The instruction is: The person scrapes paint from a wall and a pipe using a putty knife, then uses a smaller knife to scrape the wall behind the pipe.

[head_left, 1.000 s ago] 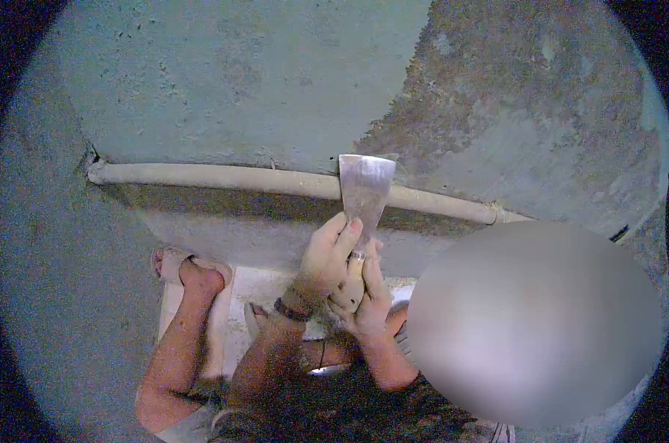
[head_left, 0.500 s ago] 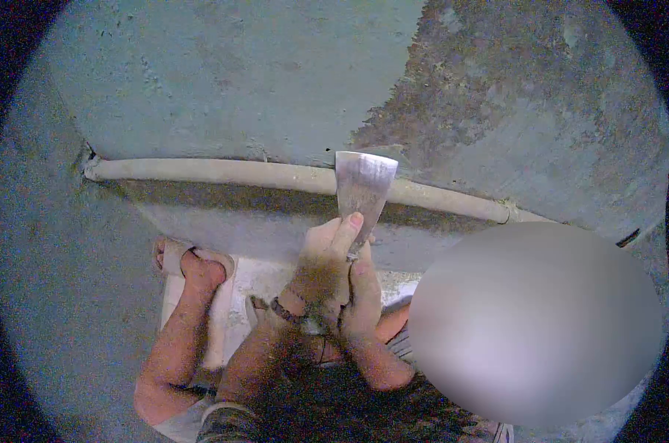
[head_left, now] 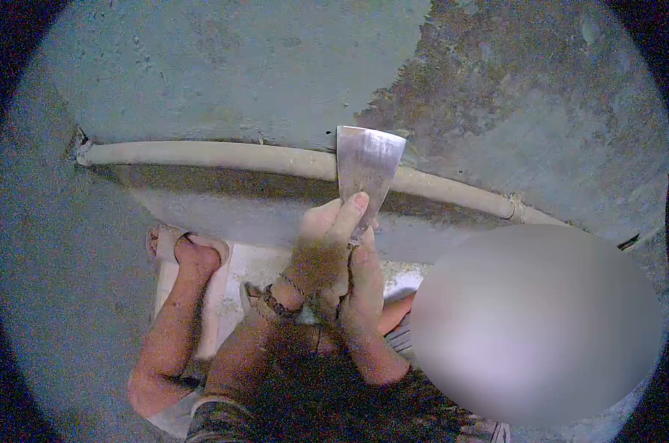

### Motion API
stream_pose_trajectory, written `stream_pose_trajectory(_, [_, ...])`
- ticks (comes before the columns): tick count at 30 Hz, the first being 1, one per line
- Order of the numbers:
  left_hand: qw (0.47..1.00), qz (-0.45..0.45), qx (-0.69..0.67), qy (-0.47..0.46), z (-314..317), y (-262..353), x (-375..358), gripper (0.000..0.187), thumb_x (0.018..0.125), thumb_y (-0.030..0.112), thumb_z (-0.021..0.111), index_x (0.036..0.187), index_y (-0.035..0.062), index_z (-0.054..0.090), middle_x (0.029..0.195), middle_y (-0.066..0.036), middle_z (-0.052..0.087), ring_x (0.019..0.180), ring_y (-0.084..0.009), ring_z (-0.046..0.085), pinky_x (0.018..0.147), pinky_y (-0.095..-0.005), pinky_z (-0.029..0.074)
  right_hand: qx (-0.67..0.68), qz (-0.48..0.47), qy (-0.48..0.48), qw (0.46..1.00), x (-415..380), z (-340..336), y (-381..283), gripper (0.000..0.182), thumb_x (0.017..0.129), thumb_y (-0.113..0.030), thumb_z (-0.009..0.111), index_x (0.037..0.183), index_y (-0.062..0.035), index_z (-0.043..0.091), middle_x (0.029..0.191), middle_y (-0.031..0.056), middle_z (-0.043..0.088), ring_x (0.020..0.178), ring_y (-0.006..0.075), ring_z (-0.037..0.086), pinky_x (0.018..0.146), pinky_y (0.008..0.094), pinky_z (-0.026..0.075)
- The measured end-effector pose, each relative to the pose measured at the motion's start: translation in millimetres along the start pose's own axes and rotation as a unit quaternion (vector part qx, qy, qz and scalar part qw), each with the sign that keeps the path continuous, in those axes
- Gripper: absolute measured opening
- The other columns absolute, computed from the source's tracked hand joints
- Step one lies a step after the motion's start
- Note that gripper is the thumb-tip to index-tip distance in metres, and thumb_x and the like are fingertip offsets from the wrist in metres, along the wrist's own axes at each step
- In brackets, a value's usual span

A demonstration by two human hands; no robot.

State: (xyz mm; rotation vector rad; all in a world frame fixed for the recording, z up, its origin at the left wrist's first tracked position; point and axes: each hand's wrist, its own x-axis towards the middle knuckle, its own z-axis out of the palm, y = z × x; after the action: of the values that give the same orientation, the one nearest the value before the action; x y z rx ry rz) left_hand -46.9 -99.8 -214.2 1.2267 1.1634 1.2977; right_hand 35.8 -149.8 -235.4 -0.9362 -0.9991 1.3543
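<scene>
Head view is showing both hands wrapping around one scraper (head_left: 365, 166): the left hand (head_left: 321, 251) is gripping its lower blade and handle with fingers (head_left: 347, 214) lying up along the metal, the right hand (head_left: 364, 288) clasping just below. The blade's wide edge is pressing against the wall right above the pipe (head_left: 224, 156), crossing it.

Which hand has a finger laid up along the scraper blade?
The left hand, the one with the wristband: its forefinger lies along the scraper blade. The right hand sits lower, wrapped around the handle.
</scene>
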Motion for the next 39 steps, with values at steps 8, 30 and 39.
stream_pose_trajectory(8, [0.999, 0.043, -0.022, 0.002, 5.8, 22.6, 10.6, 0.047, 0.093, 0.041, 0.045, 0.08, -0.0014, 0.062, 0.07, -0.009, 0.062, 0.063, -0.0169, 0.057, 0.061, -0.0313, 0.046, -0.087, -0.066, -0.026, 0.994, 17.2, -5.9, -7.7, 0.058, 0.098, -0.039, 0.036, 0.14, -0.0005, 0.03, 0.139, 0.0116, 0.039, 0.127, 0.0208, 0.038, 0.102, 0.0299, 0.031])
stream_pose_trajectory(30, [0.995, 0.076, 0.058, 0.014, 6.0, 15.1, 13.3, 0.044, 0.093, 0.036, 0.046, 0.08, -0.0018, 0.063, 0.072, -0.015, 0.063, 0.066, -0.0215, 0.06, 0.064, -0.0322, 0.046, -0.053, -0.142, -0.035, 0.988, 14.1, 5.7, -12.0, 0.053, 0.099, -0.037, 0.029, 0.14, -0.0036, 0.028, 0.123, 0.0125, 0.051, 0.112, 0.0223, 0.05, 0.092, 0.032, 0.04])
stream_pose_trajectory(39, [0.99, 0.133, 0.04, -0.037, 0.6, 38.6, 20.8, 0.045, 0.094, 0.037, 0.047, 0.079, -0.0026, 0.062, 0.068, -0.01, 0.061, 0.063, -0.0185, 0.057, 0.06, -0.033, 0.045, 0.019, -0.144, -0.029, 0.989, 16.2, 26.8, -40.7, 0.048, 0.099, -0.03, 0.034, 0.138, -0.0031, 0.031, 0.116, 0.0097, 0.054, 0.1, 0.0178, 0.056, 0.083, 0.0283, 0.044])
